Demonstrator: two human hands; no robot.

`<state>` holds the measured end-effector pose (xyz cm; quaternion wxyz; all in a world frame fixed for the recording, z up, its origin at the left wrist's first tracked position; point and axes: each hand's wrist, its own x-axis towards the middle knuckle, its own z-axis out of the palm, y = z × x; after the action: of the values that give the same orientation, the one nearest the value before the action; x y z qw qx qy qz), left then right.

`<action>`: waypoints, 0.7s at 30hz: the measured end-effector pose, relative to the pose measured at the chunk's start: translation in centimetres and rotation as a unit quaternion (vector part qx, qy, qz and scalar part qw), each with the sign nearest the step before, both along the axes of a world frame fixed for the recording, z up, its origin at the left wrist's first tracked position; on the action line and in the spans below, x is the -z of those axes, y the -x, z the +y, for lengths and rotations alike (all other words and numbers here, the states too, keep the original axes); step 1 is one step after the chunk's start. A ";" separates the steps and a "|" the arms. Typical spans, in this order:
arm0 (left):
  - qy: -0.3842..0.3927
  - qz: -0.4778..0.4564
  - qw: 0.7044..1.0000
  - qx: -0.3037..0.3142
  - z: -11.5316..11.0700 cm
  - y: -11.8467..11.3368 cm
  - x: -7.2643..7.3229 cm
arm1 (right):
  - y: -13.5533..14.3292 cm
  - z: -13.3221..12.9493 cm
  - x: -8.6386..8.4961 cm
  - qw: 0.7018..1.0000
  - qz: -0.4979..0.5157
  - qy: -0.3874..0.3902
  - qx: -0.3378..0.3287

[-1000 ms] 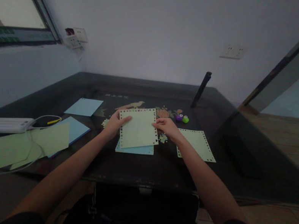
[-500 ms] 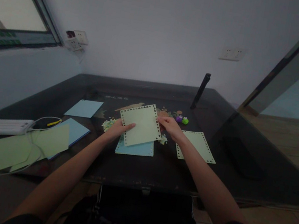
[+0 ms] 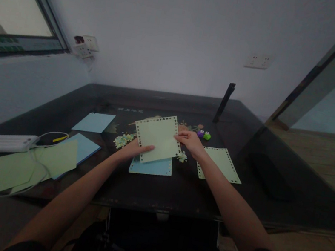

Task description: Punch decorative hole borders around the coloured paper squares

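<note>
A pale green sheet of paper point(image 3: 159, 137) with holes punched along three of its edges is held up, tilted, above the table. My left hand point(image 3: 135, 149) grips it near the lower left, thumb on the front and fingers hidden behind. The right edge is pinched between the thumb and fingers of my right hand point(image 3: 191, 142). Below it a blue sheet point(image 3: 155, 168) with punched holes lies flat, partly covered from view. To the right, beside my right forearm, rests another green punched sheet point(image 3: 220, 165).
On the left are a blue sheet point(image 3: 94, 122), a stack of blue point(image 3: 89, 146) and green sheets point(image 3: 3, 172), and a white power bank point(image 3: 5, 143) with a cable. A purple and green googly-eyed toy point(image 3: 204, 135) and a black upright stick point(image 3: 224, 103) stand further back on the dark table point(image 3: 142, 192).
The held green sheet has shifted slightly, and my left thumb lies a little further in and lower on it. My right hand keeps its pinch at the right edge.
</note>
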<state>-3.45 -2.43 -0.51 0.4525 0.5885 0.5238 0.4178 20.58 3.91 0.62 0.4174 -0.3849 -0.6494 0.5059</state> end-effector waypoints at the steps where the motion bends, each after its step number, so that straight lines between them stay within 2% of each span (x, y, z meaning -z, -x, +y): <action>1: -0.006 0.010 1.000 0.005 0.0 0.0 0.0 | 0.0 0.0 0.0 1.000 0.002 0.001 0.000; 6: -0.021 0.050 0.998 0.024 0.2 0.2 0.4 | 0.1 -0.2 -0.2 1.000 0.004 0.017 0.007; 14: -0.003 0.066 0.997 0.048 0.1 0.2 0.5 | 0.0 -0.3 -0.3 1.000 0.009 0.011 0.016; 21: 0.024 0.018 0.998 0.064 0.2 0.2 0.7 | 0.1 -0.2 -0.3 1.000 0.012 0.001 0.012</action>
<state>-3.66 -2.26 -1.18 0.4829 0.6169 0.5029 0.3652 20.46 3.68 0.88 0.4311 -0.3869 -0.6390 0.5060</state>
